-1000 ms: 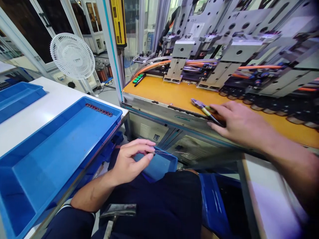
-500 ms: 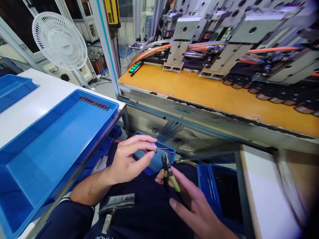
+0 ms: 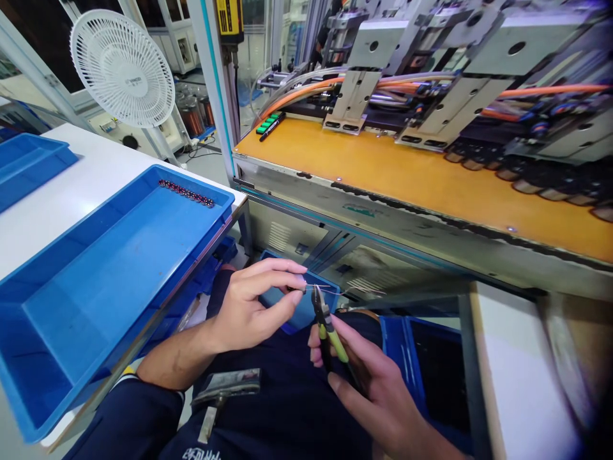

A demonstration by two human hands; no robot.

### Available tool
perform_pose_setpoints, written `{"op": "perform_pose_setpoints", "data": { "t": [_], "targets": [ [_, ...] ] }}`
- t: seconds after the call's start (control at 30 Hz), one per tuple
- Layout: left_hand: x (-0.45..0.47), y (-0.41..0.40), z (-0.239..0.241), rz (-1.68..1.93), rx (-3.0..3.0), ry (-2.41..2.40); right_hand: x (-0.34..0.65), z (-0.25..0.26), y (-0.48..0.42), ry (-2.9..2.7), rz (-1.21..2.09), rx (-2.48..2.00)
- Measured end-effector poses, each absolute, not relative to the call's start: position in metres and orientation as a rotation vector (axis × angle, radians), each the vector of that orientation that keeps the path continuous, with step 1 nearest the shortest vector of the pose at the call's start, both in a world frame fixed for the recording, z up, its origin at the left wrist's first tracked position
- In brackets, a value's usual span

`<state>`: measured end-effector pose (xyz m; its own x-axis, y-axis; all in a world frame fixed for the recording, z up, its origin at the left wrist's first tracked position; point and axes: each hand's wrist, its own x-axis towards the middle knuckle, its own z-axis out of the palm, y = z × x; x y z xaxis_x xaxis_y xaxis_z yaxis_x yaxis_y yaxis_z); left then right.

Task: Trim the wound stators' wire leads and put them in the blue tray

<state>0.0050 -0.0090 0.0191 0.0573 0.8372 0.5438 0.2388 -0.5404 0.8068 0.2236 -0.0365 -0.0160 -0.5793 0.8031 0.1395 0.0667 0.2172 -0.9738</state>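
Observation:
Between the thumb and fingers of my left hand (image 3: 258,303) is a small dark part, mostly hidden by the fingertips. Thin wire leads (image 3: 320,287) stick out from it to the right. My right hand (image 3: 371,377) is wrapped round a pair of wire cutters (image 3: 332,335) with yellow-green and black handles. The cutter jaws point up and sit at the leads, just right of my left fingertips. Whether the blades touch the wire I cannot tell.
On the white table at left stands a large blue tray (image 3: 43,291) with a row of small dark-red coils (image 3: 186,193). A blue bin (image 3: 330,291) is beneath my hands. Ahead runs a machine with an orange top (image 3: 306,153). A white fan (image 3: 123,67) stands behind.
The wire cutters have moved up to the leads, and their handles look closer together. My left hand keeps its pinch on the small part. The whole view has shifted slightly.

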Motion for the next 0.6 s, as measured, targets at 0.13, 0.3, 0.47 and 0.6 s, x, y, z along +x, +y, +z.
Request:
{"op": "perform_pose_setpoints", "data": {
  "t": [0.13,0.3,0.47,0.6],
  "targets": [
    [0.0057,-0.0090,0.0179,1.521,1.823,1.063,0.2253,-0.0170,-0.0386,-1.826,1.411,-0.816],
    [0.0065,-0.0096,0.0196,1.525,1.822,1.076,0.2272,-0.0185,-0.0409,-1.822,1.436,-0.822],
    [0.0065,-0.0106,0.0206,1.517,1.831,1.074,0.2263,-0.0167,-0.0414,-1.830,1.420,-0.814],
    [0.0063,-0.0115,0.0202,1.515,1.831,1.059,0.2247,-0.0138,-0.0411,-1.822,1.400,-0.825]
  ]
}}
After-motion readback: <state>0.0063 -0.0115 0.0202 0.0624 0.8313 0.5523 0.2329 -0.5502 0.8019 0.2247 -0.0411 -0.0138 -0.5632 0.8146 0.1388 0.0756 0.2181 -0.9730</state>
